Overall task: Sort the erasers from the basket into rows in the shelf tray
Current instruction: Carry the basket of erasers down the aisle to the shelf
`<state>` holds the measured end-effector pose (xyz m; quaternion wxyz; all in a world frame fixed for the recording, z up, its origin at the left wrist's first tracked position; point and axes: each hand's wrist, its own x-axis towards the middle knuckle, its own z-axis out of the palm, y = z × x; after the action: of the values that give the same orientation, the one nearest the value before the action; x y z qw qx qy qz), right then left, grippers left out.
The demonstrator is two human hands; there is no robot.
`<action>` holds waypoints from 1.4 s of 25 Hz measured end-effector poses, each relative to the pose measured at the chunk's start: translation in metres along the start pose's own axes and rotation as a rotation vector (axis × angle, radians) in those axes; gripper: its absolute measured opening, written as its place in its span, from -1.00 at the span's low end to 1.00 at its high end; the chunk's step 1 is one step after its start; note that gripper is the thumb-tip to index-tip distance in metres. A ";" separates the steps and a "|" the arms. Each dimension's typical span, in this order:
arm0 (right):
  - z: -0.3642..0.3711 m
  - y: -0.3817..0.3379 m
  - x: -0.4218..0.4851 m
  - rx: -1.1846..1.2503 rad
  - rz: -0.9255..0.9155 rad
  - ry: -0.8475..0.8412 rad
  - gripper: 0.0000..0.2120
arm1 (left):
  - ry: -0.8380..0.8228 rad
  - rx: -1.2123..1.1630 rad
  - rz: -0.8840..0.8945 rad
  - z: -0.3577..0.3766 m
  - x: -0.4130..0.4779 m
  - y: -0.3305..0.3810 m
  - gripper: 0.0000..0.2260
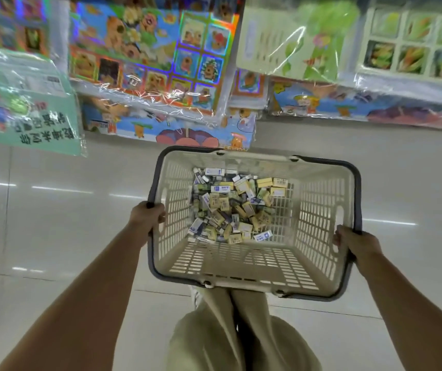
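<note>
A cream plastic basket point(319, 210) with a dark grey rim hangs in the air in front of me, above the floor. Several small packaged erasers point(235, 207), yellow, white and blue, lie heaped in its far half. My left hand point(147, 214) grips the rim on the basket's left side. On the right side my right hand point(353, 242) grips the rim near the handle slot. No shelf tray is in view.
Shrink-wrapped sticker and puzzle sets point(150, 49) lean along the shelves ahead, with a green pack point(24, 103) at the left. A pale tiled floor point(53, 223) spreads below. My legs in beige trousers point(235, 330) are under the basket.
</note>
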<state>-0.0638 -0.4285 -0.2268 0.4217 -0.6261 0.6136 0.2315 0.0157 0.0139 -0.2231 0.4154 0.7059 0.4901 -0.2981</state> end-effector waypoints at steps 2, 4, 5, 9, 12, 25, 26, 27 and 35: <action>-0.016 -0.014 -0.023 0.013 -0.048 0.009 -0.83 | -0.013 -0.043 -0.019 -0.014 -0.023 0.002 -0.90; -0.035 -0.032 -0.056 -0.003 -0.088 0.006 -0.82 | -0.010 -0.076 -0.032 -0.033 -0.053 0.004 -0.94; -0.046 -0.041 -0.076 -0.016 -0.109 0.000 -0.82 | -0.010 -0.093 -0.035 -0.045 -0.071 0.005 -0.96; -0.088 -0.085 -0.178 -0.057 -0.202 -0.001 -0.90 | -0.053 -0.170 -0.040 -0.109 -0.162 0.011 -0.94; -0.108 -0.124 -0.264 -0.129 -0.276 -0.011 -0.89 | -0.052 -0.166 -0.009 -0.172 -0.234 0.011 -0.90; 0.032 -0.155 -0.523 -0.448 -0.758 -0.283 -0.74 | 0.232 -0.492 0.006 -0.403 -0.342 -0.139 -0.82; 0.055 -0.147 -0.543 -0.457 -0.787 -0.295 -0.73 | 0.244 -0.517 -0.006 -0.425 -0.336 -0.155 -0.83; 0.081 -0.140 -0.565 -0.461 -0.811 -0.302 -0.72 | 0.248 -0.533 -0.015 -0.451 -0.330 -0.171 -0.84; 0.271 -0.127 -0.724 -0.538 -0.917 -0.335 -0.74 | 0.318 -0.583 0.015 -0.647 -0.258 -0.244 -0.83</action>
<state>0.0189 0.1926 0.2432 0.3964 -0.8692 0.1225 0.2690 -0.2927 0.5107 0.2272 0.5202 0.5986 0.6084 -0.0283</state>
